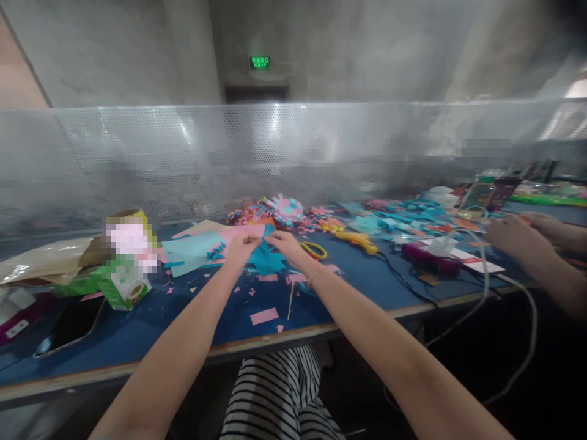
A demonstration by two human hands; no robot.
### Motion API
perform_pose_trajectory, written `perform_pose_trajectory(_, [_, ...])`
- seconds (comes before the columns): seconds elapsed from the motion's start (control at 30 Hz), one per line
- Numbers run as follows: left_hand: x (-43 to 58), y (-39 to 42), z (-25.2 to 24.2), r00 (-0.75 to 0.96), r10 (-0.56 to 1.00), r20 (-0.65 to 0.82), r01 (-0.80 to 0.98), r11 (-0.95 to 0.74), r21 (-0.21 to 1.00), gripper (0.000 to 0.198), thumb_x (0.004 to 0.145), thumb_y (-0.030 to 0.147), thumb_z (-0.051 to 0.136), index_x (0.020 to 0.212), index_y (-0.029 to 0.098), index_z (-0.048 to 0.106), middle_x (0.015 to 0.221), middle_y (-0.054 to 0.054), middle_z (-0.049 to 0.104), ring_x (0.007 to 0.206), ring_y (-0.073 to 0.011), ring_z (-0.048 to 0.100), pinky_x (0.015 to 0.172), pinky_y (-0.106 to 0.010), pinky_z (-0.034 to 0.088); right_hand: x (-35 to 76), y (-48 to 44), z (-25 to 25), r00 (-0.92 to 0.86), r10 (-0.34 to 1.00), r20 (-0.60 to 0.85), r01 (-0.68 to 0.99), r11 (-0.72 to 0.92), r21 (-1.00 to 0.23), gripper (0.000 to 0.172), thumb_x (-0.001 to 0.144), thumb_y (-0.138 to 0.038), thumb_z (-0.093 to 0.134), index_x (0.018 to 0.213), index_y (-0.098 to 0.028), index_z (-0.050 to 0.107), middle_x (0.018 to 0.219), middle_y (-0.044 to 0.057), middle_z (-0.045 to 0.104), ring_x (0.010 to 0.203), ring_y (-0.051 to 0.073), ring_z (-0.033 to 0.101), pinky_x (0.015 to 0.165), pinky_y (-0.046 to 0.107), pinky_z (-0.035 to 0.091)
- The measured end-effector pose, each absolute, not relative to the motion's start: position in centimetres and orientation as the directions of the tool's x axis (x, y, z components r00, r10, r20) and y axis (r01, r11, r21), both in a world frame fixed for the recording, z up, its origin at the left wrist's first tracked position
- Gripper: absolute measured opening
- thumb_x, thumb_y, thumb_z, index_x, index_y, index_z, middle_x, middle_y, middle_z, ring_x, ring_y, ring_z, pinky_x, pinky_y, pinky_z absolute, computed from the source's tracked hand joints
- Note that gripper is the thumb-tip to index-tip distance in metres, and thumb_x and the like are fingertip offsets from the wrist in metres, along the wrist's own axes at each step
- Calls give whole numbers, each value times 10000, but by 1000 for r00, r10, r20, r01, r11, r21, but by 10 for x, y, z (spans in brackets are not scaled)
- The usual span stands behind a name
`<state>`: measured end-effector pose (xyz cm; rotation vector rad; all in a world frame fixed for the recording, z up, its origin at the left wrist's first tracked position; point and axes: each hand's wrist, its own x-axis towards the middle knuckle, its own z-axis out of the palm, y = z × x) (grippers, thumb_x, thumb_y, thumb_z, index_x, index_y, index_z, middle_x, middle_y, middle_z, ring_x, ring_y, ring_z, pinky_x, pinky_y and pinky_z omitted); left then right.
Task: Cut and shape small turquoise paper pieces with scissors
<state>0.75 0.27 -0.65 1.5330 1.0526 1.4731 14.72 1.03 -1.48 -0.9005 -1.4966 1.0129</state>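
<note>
Near the front edge of the table (358, 284), a pink slip (265, 316) lies flat, with a thin stick (290, 299) just to its right. A phone (73, 327) lies at near left. Farther in, the left hand (246, 245) and right hand (287, 245) are close together, fingertips pinched on blue paper (266, 263) between them. To its right lie a yellow loop (314, 249) and a glue gun (356, 239). At far right, a co-worker's hand (510, 235) is raised; its grip cannot be determined. Beyond, a paper flower (288, 211) lies before a mesh screen (257, 153).
</note>
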Motion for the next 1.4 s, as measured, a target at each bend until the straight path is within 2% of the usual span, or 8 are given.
perform_pose_trajectory(0.23, [7,4,-8,1,921,389,67,-388,919,122,544,207,673,630,146,612,539,3,585,543,-118,526,573,-255,415,147,7,-12,-131,917,376,80,388,-918,272,562,-397,610,544,-149,497,492,-38,464,497,76,438,530,231,380])
perform_pose_trajectory(0.43, [6,2,-4,-42,924,380,66,-376,924,135,534,215,683,624,146,608,553,-3,591,552,-125,532,567,-258,414,148,8,-12,-201,930,307,69,326,-943,257,566,-381,613,549,-144,514,500,-26,494,501,80,465,540,232,397])
perform_pose_trajectory(0.6, [4,4,-5,-40,918,395,92,-390,916,154,537,244,680,639,148,617,574,-8,602,561,-127,534,566,-259,416,149,10,-12,-202,923,329,142,360,-922,236,583,-356,605,528,-144,518,475,-22,498,479,80,460,523,230,390])
perform_pose_trajectory(0.77, [1,8,-7,-88,908,410,133,-397,908,163,543,266,678,644,154,617,606,-17,620,592,-140,551,574,-266,429,150,10,-14,-248,933,262,142,302,-943,193,592,-323,601,567,-136,559,506,-12,532,491,80,478,517,217,394])
perform_pose_trajectory(0.93, [0,10,-7,-84,905,416,132,-404,905,167,537,271,674,645,159,611,612,-15,619,607,-145,555,591,-275,432,149,8,-12,-240,932,271,175,316,-933,155,589,-271,603,536,-132,560,475,-12,525,472,75,469,499,204,383])
perform_pose_trajectory(1.23, [-7,14,-5,-149,895,421,48,-419,907,174,528,256,681,650,158,605,597,-10,609,617,-146,557,622,-282,434,150,9,-15,-251,943,219,159,264,-951,119,589,-240,608,556,-126,592,509,3,561,501,83,492,513,207,403])
perform_pose_trajectory(1.4, [-8,16,-7,-138,895,424,95,-414,905,174,524,259,686,640,152,613,601,-15,609,614,-144,555,610,-274,431,147,6,-13,-233,953,194,113,225,-968,180,596,-309,636,607,-132,602,574,15,591,532,85,512,512,200,402])
